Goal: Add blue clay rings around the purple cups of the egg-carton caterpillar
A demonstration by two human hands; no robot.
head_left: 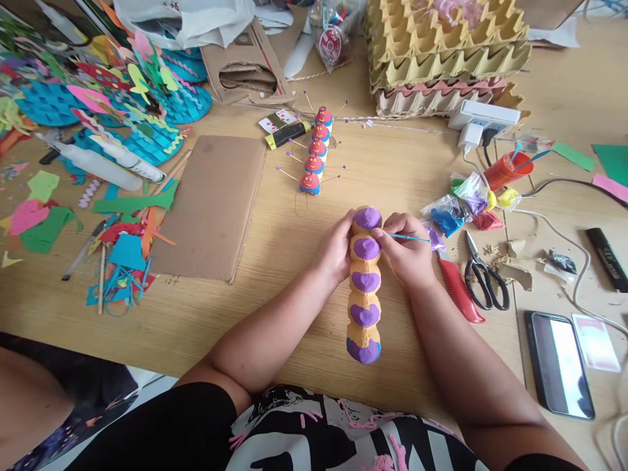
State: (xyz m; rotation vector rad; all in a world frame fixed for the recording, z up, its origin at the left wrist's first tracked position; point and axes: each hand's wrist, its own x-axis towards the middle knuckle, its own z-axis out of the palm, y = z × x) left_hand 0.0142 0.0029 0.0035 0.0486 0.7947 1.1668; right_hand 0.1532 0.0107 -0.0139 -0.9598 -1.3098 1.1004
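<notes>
A strip of egg carton (pixel 365 264), yellow-orange with a purple clay-like patch on each of its several bumps, is held lengthwise before me. My left hand (pixel 337 247) grips its far end from the left side. Between the thumb and fingers of my right hand (pixel 408 252) is a thin blue modelling tool (pixel 406 237); its tip reaches the topmost purple patch. The lowest bump shows some blue at its edges. Farther back stands a similar strip with red and blue bumps (pixel 314 163), small faces and purple-tipped sticks.
Cardboard (pixel 209 203) lies left of centre, beside paper scraps (pixel 128 252) and blue woven crafts (pixel 189 104). Egg trays (pixel 441 65) are stacked at the back. To the right are clay packets (pixel 449 216), an orange cup (pixel 507 171), a red-handled cutter (pixel 458 288), scissors (pixel 483 278) and a phone (pixel 559 363).
</notes>
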